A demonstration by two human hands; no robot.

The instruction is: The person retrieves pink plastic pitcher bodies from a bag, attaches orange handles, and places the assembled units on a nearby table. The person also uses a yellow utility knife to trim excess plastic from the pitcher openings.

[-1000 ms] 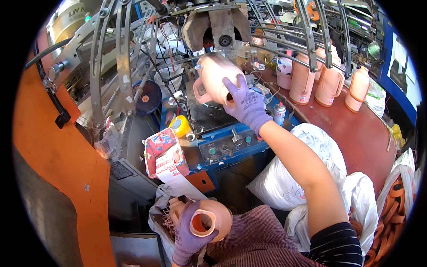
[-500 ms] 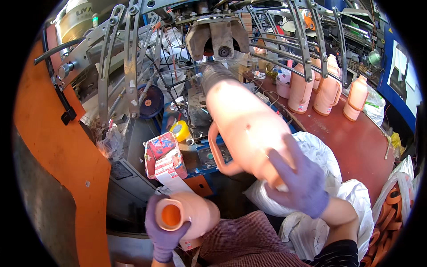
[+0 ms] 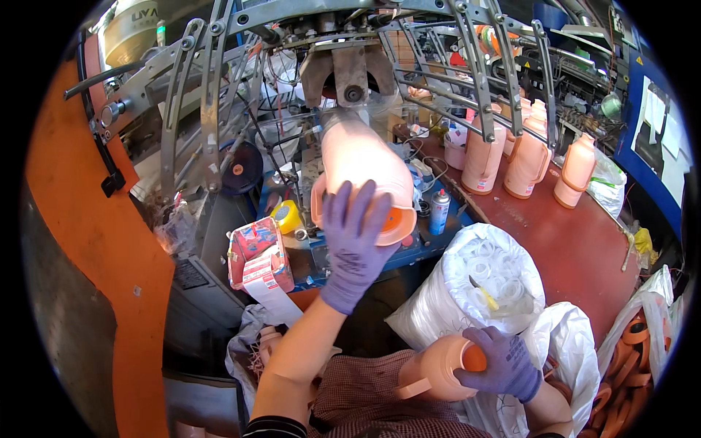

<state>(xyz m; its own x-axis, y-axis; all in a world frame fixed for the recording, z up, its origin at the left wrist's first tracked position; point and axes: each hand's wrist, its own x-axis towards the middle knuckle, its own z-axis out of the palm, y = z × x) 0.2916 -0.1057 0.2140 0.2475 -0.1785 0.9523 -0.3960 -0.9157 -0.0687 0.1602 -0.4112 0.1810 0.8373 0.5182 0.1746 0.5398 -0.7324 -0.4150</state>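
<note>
A pink plastic flask casing (image 3: pixel 369 160) sits on the dark machine holder, its wide orange-lined end turned toward me. My left hand (image 3: pixel 358 248), in a purple glove, lies against that end with fingers stretched and spread. Low on the right, my gloved right hand (image 3: pixel 504 361) grips the rim of a second pink flask casing (image 3: pixel 431 369), whose orange opening faces right. This second casing lies tilted before my checked apron and has a handle on its near side.
Metal linkage arms (image 3: pixel 475 73) hang overhead. Several pink casings (image 3: pixel 485 157) stand on the red-brown table (image 3: pixel 577 255). A white sack (image 3: pixel 467 277) of clear rings, a spray can (image 3: pixel 439 212), a label box (image 3: pixel 259 252) and a bag of orange handles (image 3: pixel 628 365) surround me.
My right hand has come away from the machine, down to the lower right. My left hand has moved from the lower left up to the casing on the holder.
</note>
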